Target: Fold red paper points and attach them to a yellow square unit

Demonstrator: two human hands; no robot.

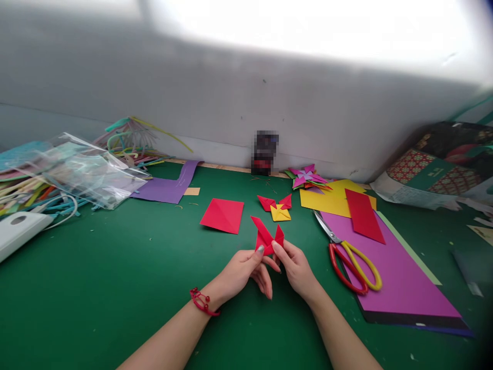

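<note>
Between my two hands is a folded piece of red paper, held just above the green table. My left hand pinches its lower left part, the thumb on top and the other fingers loosely bent below. At its lower right, my right hand grips the paper between thumb and fingers. Two pointed flaps stick up from the paper. Just beyond lie folded red pieces and a folded yellow piece. A flat red square sheet with a crease rests to the left.
Scissors with red and yellow handles lie on stacked purple paper at the right. Behind are a red strip, yellow paper and folded paper stars. Purple paper, a clear plastic bag and a white device occupy the left.
</note>
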